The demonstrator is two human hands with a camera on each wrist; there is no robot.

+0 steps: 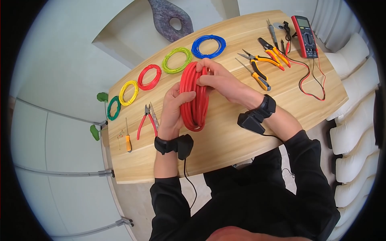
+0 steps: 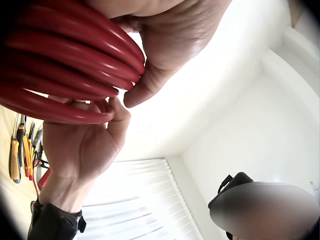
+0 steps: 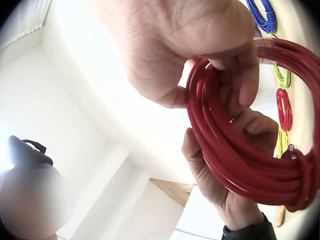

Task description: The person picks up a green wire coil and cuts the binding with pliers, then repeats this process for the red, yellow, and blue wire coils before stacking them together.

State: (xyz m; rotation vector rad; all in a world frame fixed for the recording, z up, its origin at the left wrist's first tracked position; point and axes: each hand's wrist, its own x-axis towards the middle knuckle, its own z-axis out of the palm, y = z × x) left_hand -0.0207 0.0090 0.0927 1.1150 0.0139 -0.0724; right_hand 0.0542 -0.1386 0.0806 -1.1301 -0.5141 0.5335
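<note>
A thick coil of glossy red cable [image 1: 194, 110] is held up on edge above the wooden table, between both hands. My left hand [image 1: 172, 108] grips its near left side, the thumb laid across the outer turns. At the upper right of the coil, my right hand [image 1: 223, 82] pinches the strands between thumb and fingers. In the right wrist view the coil [image 3: 225, 160] appears as a ring, with fingers of both hands reaching into its middle. Clear tape [image 3: 266, 51] wraps one part of it, and a strand crosses round the bundle at its lower right.
Thinner wire coils lie along the far edge: green [image 1: 114, 108], yellow [image 1: 128, 92], red [image 1: 149, 77], yellow-green [image 1: 177, 60], blue [image 1: 208, 46]. Red-handled pliers [image 1: 146, 118] and a small screwdriver [image 1: 128, 140] lie left. Right are a screwdriver [image 1: 259, 78], long-nose pliers [image 1: 261, 60] and a multimeter [image 1: 305, 38].
</note>
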